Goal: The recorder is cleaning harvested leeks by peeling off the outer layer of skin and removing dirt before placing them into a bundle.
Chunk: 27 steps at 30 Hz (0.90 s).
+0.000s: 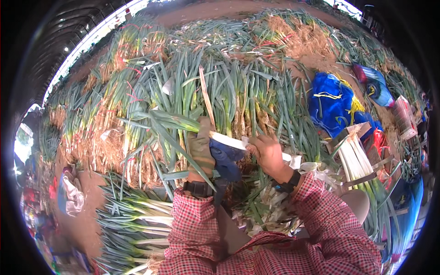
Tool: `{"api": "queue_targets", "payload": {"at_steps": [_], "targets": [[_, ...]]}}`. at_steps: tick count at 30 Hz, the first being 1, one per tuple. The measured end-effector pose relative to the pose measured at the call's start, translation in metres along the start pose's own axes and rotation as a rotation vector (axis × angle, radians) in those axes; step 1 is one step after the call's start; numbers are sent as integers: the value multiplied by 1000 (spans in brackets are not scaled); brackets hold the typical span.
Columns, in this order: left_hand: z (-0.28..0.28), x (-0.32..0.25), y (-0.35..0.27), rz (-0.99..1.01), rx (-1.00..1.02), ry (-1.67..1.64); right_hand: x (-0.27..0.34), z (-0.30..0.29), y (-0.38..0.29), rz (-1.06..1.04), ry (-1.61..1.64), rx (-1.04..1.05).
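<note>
A large green onion (228,140) with a long white shank lies across in front of me, its green leaves spreading to the left. My left hand (201,149), in a drab cloth glove, is closed around it where green turns to white. The bare fingers of my right hand (268,153) pinch the white shank near its other end. A short white piece shows past the right hand; I cannot tell whether it is the same stalk. Behind both hands stands a row of unpeeled green onions (227,92) with dry outer skins. Peeled leaf scraps (271,206) lie beneath my arms.
Trimmed green onions (137,223) lie stacked at the lower left. A bundle of white shanks (355,160) rests in a wooden holder (361,181) on the right, with blue netting (330,103) behind it. Rooted bundles (110,130) with red ties stand to the left.
</note>
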<state>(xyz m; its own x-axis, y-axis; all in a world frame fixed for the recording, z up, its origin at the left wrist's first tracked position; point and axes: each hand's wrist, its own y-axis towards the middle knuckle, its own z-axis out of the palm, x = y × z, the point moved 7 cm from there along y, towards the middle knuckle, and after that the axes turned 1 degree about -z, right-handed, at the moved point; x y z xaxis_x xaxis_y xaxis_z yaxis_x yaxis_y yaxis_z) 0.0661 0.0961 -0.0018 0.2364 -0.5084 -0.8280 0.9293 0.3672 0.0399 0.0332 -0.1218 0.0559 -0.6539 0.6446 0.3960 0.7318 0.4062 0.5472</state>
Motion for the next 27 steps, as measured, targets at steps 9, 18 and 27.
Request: {"api": "queue_targets", "payload": {"at_steps": [9, 18, 27], "targets": [[58, -41, -24, 56, 154, 71, -29, 19, -17, 548, 1000, -148], [50, -65, -15, 280, 485, -55, -55, -19, -44, 651, 1791, -423], [52, -70, -19, 404, 439, -53, -110, -55, -107, 787, 1581, -525]]}}
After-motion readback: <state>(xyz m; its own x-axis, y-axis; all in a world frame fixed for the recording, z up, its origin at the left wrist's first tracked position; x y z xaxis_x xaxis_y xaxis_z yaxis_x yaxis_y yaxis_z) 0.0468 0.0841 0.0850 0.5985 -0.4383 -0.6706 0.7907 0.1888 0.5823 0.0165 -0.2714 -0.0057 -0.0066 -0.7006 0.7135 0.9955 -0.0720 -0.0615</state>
